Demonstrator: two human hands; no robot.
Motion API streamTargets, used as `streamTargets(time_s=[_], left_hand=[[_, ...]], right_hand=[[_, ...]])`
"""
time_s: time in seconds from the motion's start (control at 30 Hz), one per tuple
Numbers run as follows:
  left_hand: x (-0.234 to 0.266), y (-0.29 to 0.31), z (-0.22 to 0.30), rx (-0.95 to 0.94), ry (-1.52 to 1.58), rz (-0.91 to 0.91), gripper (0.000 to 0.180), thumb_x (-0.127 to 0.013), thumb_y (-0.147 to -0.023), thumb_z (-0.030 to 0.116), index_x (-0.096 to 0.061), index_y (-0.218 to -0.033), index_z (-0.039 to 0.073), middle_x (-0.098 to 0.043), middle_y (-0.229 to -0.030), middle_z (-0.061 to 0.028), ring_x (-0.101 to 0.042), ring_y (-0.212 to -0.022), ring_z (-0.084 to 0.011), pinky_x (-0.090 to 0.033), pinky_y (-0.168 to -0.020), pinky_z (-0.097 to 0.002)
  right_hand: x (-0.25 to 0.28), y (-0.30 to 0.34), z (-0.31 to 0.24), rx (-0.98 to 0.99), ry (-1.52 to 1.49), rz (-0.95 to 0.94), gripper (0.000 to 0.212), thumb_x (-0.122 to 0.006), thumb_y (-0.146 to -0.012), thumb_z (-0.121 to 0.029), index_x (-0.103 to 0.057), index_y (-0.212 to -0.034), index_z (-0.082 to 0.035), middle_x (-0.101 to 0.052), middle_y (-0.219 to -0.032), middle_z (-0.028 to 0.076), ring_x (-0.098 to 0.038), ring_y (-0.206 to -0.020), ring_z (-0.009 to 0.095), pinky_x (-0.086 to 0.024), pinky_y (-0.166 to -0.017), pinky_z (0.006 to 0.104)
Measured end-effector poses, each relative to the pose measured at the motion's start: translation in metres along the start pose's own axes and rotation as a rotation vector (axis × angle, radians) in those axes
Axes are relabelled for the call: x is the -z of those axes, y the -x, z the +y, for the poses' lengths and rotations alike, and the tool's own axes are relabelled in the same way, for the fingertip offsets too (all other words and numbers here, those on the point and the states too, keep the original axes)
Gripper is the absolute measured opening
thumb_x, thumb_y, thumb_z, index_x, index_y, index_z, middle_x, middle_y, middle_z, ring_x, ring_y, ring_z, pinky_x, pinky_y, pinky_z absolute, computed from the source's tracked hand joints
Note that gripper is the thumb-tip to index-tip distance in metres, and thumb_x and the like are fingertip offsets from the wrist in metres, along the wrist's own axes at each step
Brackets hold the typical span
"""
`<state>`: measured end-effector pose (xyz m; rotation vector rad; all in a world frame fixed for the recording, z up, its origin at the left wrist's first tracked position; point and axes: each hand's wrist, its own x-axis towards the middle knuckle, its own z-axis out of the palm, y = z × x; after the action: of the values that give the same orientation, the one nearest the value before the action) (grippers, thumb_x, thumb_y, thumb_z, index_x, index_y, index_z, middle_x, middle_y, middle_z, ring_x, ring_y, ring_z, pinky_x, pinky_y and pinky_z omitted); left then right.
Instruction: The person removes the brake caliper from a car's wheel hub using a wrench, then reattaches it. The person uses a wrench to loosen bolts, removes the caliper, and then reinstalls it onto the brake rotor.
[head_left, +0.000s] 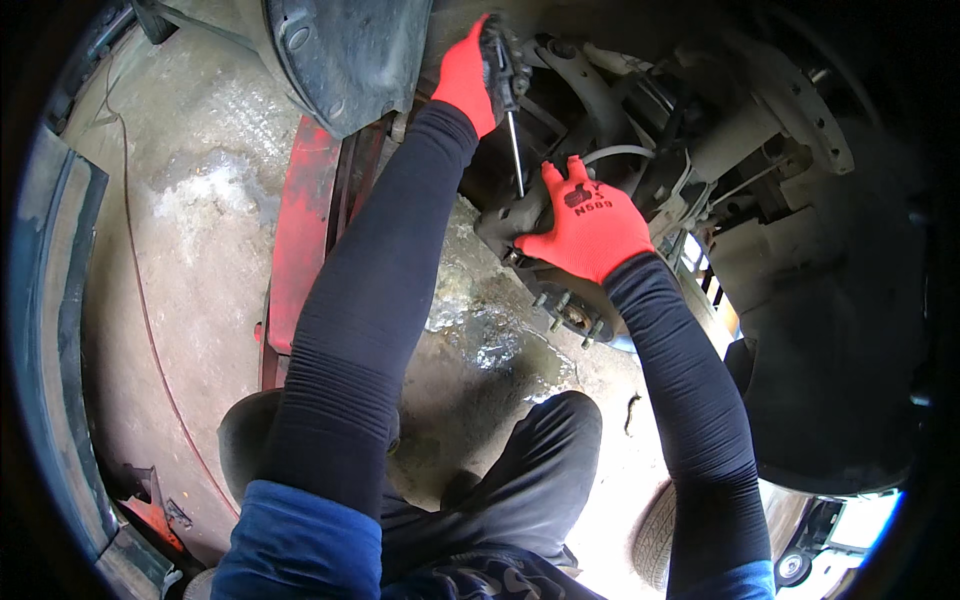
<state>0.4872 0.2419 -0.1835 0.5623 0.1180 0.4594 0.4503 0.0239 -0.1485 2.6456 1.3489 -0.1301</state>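
Observation:
My left hand [466, 80], in a red work glove with a black palm, is closed around the dark handle of a screwdriver [516, 150]. The slim metal shaft slants down to a greasy steering knuckle [497, 226]; I cannot tell what its tip touches. Across that knuckle lies my gloved right hand [600, 225], the thumb on one side and the fingers bent over the other, gripping it. Just below sits a wheel hub [575, 315] with several bare studs. A pale curved hose [618, 152] passes beyond the right fingers.
Suspension arms [590, 85] and the car's dark underside crowd the far right. A red jack-like steel beam [303, 220] lies left of my left forearm, below a dark plastic liner [350, 60]. Along the stained concrete floor runs a thin cable [140, 270]. A tyre [655, 535] lies near my right arm.

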Motion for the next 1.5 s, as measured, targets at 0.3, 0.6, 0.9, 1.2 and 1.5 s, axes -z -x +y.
streamTargets(time_s=[0.3,0.6,0.9,1.2,1.5], left_hand=[[0.035,-0.048,0.002,0.004,0.026,-0.047,0.031,-0.054,-0.100,0.039,-0.057,-0.080,0.015,-0.057,-0.067,-0.0023,-0.055,-0.057,-0.0203,-0.046,-0.054,-0.0351],[0.068,-0.025,-0.008,-0.055,-0.074,0.153,0.034,-0.056,-0.098,0.042,-0.061,-0.088,0.011,-0.060,-0.070,-0.0044,-0.055,-0.053,-0.0181,-0.041,-0.046,-0.0321],[0.077,-0.011,0.000,-0.060,0.072,0.251,0.029,-0.057,-0.099,0.037,-0.055,-0.086,0.011,-0.053,-0.065,-0.0035,-0.048,-0.049,-0.0162,-0.038,-0.042,-0.0314],[0.076,-0.001,0.007,-0.170,0.091,0.257,0.030,-0.059,-0.097,0.039,-0.056,-0.081,0.014,-0.054,-0.064,-0.0004,-0.051,-0.049,-0.0167,-0.038,-0.043,-0.0300],[0.080,0.000,0.025,-0.261,0.162,0.159,0.026,-0.057,-0.099,0.034,-0.058,-0.088,0.011,-0.057,-0.071,-0.0039,-0.054,-0.054,-0.0173,-0.044,-0.047,-0.0323]], right_hand=[[0.001,-0.007,-0.005,-0.006,-0.001,-0.071,0.093,-0.071,-0.071,-0.052,-0.046,-0.145,-0.003,-0.041,-0.149,0.030,-0.064,-0.112,0.039,-0.052,-0.095,0.0409],[0.004,-0.007,-0.013,0.022,0.038,-0.023,0.099,-0.080,-0.065,-0.049,-0.046,-0.144,-0.001,-0.043,-0.147,0.032,-0.063,-0.114,0.039,-0.051,-0.097,0.0406],[0.009,-0.009,-0.028,0.129,0.439,0.031,0.090,-0.079,-0.063,-0.050,-0.053,-0.140,-0.010,-0.049,-0.143,0.023,-0.048,-0.128,0.046,-0.032,-0.112,0.0560],[-0.007,-0.011,-0.016,0.304,0.426,-0.022,0.066,-0.068,-0.082,-0.048,-0.057,-0.131,-0.006,-0.049,-0.138,0.023,-0.052,-0.119,0.045,-0.035,-0.109,0.0536],[-0.013,-0.010,-0.018,0.361,0.469,0.074,0.060,-0.064,-0.088,-0.046,-0.057,-0.127,-0.001,-0.052,-0.131,0.018,-0.057,-0.114,0.046,-0.044,-0.100,0.0548]])
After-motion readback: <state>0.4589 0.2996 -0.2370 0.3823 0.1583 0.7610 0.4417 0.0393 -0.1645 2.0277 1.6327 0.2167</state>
